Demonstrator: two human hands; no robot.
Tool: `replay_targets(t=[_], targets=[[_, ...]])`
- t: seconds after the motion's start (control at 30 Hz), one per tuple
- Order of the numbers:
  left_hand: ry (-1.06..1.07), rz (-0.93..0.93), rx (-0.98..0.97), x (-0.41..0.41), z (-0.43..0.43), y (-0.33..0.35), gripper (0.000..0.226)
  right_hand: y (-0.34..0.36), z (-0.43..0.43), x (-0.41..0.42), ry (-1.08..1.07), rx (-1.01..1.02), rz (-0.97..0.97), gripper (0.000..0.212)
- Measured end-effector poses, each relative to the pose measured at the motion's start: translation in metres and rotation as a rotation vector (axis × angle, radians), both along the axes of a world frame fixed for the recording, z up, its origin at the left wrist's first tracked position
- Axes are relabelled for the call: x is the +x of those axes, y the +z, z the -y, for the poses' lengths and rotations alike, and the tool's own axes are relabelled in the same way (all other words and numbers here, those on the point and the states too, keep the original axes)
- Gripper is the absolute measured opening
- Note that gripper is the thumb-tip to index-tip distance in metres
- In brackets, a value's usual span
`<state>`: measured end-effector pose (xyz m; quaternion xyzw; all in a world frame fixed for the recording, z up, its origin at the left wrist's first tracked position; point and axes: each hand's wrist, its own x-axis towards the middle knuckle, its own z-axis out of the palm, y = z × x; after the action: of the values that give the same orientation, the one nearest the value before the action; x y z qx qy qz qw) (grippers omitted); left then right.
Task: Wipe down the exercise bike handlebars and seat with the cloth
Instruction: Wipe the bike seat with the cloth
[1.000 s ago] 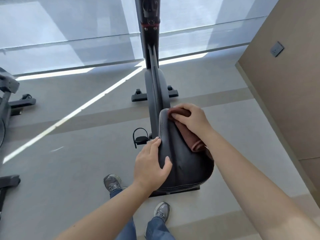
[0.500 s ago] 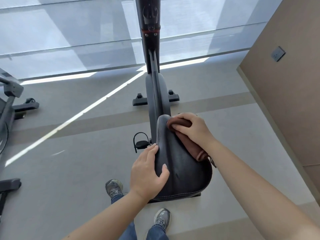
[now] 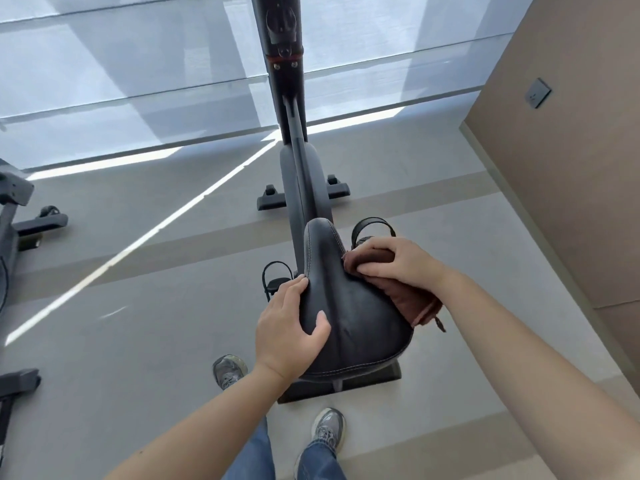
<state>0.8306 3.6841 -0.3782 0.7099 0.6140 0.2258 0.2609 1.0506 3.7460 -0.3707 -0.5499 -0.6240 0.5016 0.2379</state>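
Grip: right hand (image 3: 405, 268) bunches cloth (image 3: 412, 303) on seat (image 3: 356, 313) at 3 o'clock; left hand (image 3: 287, 327) clasps 9 o'clock edge.
Tip: brace seat, firm full-length strokes.

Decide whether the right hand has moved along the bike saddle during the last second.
Yes. Against the saddle, the right hand gripping the brown cloth has slid off its nose, rightward and toward its wide rear.
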Motion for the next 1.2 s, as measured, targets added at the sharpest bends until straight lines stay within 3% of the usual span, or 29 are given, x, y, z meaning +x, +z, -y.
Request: replay_targets(t=[0.1,0.37,0.57,0.9,0.97,1.2], targets=[[0.0,0.003,-0.007,0.0,0.001,-0.001,0.056,0.009,0.024,0.012,0.004,0.013,0.06,0.022],[-0.018,0.015,-0.023,-0.001,0.002,-0.003,0.055,0.006,0.09,0.017,-0.371,0.083,0.097,0.034],[-0.022,0.018,-0.039,0.0,0.001,0.0,0.056,0.028,0.02,-0.025,-0.208,0.049,0.238,0.013],[-0.01,0.037,-0.02,-0.001,0.002,-0.008,0.047,0.019,0.13,-0.053,-0.45,0.305,0.459,0.03],[-0.009,0.046,-0.015,0.0,0.003,-0.008,0.047,0.018,0.124,-0.061,-0.49,0.339,0.506,0.029],[-0.028,0.051,-0.034,-0.001,0.002,-0.006,0.046,0.025,0.042,-0.086,-0.328,0.283,0.661,0.028]])
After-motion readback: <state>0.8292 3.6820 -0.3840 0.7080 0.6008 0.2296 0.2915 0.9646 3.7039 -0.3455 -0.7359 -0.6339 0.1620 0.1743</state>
